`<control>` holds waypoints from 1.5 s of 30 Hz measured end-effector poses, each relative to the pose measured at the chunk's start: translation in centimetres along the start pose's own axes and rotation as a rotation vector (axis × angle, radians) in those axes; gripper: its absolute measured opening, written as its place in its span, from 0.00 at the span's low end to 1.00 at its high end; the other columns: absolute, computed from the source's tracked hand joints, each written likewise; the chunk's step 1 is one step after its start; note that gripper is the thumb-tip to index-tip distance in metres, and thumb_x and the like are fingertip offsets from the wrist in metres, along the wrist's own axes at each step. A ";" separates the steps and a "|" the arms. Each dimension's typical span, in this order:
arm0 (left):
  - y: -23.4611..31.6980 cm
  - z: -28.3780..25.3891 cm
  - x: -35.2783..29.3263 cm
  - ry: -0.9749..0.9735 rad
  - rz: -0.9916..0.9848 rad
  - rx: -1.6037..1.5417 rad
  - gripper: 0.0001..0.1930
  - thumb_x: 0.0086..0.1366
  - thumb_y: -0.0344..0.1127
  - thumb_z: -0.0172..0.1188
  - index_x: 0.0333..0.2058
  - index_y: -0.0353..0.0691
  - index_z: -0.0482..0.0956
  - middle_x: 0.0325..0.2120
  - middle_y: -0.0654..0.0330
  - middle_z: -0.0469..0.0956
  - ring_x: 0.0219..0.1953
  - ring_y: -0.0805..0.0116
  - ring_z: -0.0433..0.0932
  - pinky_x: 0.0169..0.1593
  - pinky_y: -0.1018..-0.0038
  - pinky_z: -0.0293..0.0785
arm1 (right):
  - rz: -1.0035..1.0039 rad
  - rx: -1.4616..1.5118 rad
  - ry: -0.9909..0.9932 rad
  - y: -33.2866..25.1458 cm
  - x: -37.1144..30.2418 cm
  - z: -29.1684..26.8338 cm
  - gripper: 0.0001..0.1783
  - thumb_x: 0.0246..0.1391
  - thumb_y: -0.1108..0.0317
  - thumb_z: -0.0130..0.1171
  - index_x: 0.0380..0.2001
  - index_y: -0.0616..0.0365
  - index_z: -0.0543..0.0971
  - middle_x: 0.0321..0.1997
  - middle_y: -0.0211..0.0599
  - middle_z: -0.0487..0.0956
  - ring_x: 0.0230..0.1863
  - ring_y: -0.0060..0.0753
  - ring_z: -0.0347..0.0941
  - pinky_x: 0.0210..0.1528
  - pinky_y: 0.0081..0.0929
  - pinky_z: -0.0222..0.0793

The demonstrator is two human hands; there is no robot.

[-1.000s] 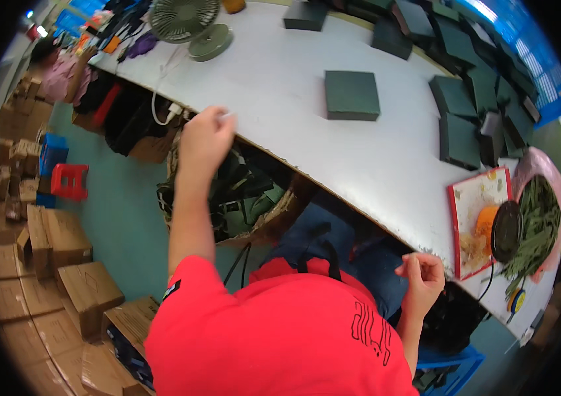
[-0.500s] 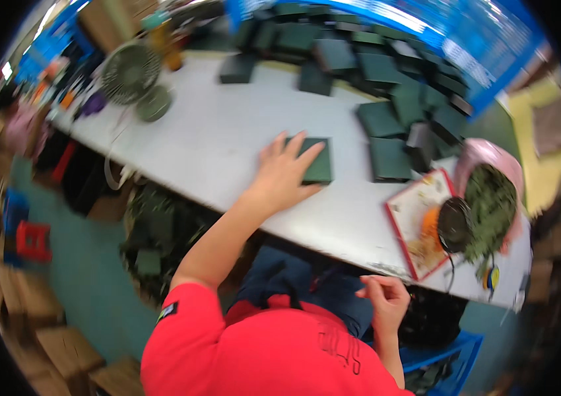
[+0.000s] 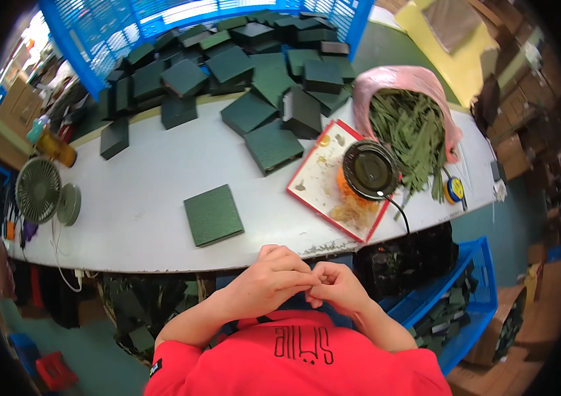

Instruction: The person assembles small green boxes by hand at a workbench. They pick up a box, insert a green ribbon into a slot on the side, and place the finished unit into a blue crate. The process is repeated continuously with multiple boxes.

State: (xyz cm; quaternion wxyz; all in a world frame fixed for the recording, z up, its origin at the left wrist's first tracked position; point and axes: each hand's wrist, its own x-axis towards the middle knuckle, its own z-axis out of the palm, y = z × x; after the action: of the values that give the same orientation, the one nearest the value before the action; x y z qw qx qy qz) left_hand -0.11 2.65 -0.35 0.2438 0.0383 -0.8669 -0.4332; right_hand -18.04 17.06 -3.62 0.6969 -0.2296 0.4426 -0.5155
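My left hand (image 3: 272, 276) and my right hand (image 3: 338, 285) meet in front of my body, just off the table's near edge. Their fingers are pinched together; whatever is between them is too small or hidden to make out. Beyond my left hand a dark green square box (image 3: 214, 215) lies flat on the white table (image 3: 135, 198), touched by neither hand. To the right stands a round black pot (image 3: 371, 170) with a cord, over a stained, red-edged board (image 3: 311, 186). A pink bag (image 3: 365, 89) beside it is full of green fabric strips (image 3: 407, 125).
Many green boxes (image 3: 268, 79) are heaped at the back against a blue crate (image 3: 155, 16). A small fan (image 3: 39, 190) and an amber bottle (image 3: 56, 146) stand at the left. Another blue crate (image 3: 475, 317) with green pieces sits low at the right. A yellow tape roll (image 3: 453, 189) lies near the right end.
My left hand has left the green box and come back to meet my right hand at the table's edge. The view has turned to the right.
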 end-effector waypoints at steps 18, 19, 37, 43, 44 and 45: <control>1.3 1.4 2.0 -0.042 -0.012 0.096 0.09 0.48 0.19 0.63 0.30 0.37 0.78 0.28 0.59 0.75 0.33 0.57 0.72 0.44 0.62 0.66 | -0.152 -0.168 0.024 -0.5 -0.9 0.3 0.12 0.58 0.64 0.69 0.32 0.61 0.79 0.28 0.31 0.83 0.26 0.18 0.77 0.29 0.19 0.70; 1.3 1.7 1.9 -0.026 -0.058 0.048 0.09 0.48 0.18 0.61 0.29 0.37 0.77 0.27 0.58 0.75 0.33 0.56 0.72 0.44 0.62 0.66 | -0.164 -0.137 0.008 -0.4 -1.1 0.3 0.12 0.58 0.63 0.70 0.32 0.61 0.79 0.28 0.31 0.83 0.26 0.18 0.77 0.29 0.19 0.70; 0.3 0.9 1.5 -0.396 -0.111 0.080 0.13 0.53 0.18 0.66 0.39 0.37 0.83 0.42 0.54 0.82 0.46 0.53 0.80 0.48 0.62 0.76 | -0.599 -0.272 0.962 -5.5 -6.6 -9.8 0.07 0.62 0.68 0.66 0.38 0.61 0.84 0.28 0.33 0.85 0.23 0.13 0.74 0.26 0.13 0.69; -2.6 -3.8 -0.8 0.228 -0.205 0.571 0.10 0.56 0.28 0.69 0.36 0.37 0.80 0.48 0.51 0.79 0.54 0.48 0.74 0.57 0.57 0.67 | -0.652 -0.690 1.182 -6.9 -5.5 -13.7 0.07 0.61 0.69 0.66 0.35 0.63 0.82 0.26 0.30 0.81 0.27 0.21 0.75 0.33 0.22 0.72; -2.5 -4.3 -0.7 0.241 -0.291 0.727 0.16 0.57 0.31 0.69 0.44 0.38 0.79 0.53 0.50 0.76 0.59 0.46 0.69 0.62 0.56 0.64 | -0.713 -0.949 1.119 -7.2 -5.2 -14.3 0.05 0.60 0.71 0.66 0.37 0.62 0.83 0.29 0.32 0.81 0.31 0.26 0.76 0.36 0.24 0.73; -2.5 -4.6 -0.6 0.252 -0.378 0.883 0.22 0.58 0.34 0.69 0.51 0.38 0.78 0.59 0.48 0.73 0.65 0.45 0.65 0.66 0.54 0.60 | -0.769 -1.206 1.040 -7.7 -4.9 -15.1 0.06 0.59 0.72 0.66 0.38 0.60 0.84 0.31 0.33 0.81 0.35 0.30 0.77 0.40 0.27 0.74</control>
State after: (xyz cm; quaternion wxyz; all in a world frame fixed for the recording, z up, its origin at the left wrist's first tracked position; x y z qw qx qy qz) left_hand 2.12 -2.12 -0.17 0.2244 0.3464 -0.9093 -0.0530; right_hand -35.26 20.87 -3.34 -0.0541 -0.4274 0.7922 -0.4323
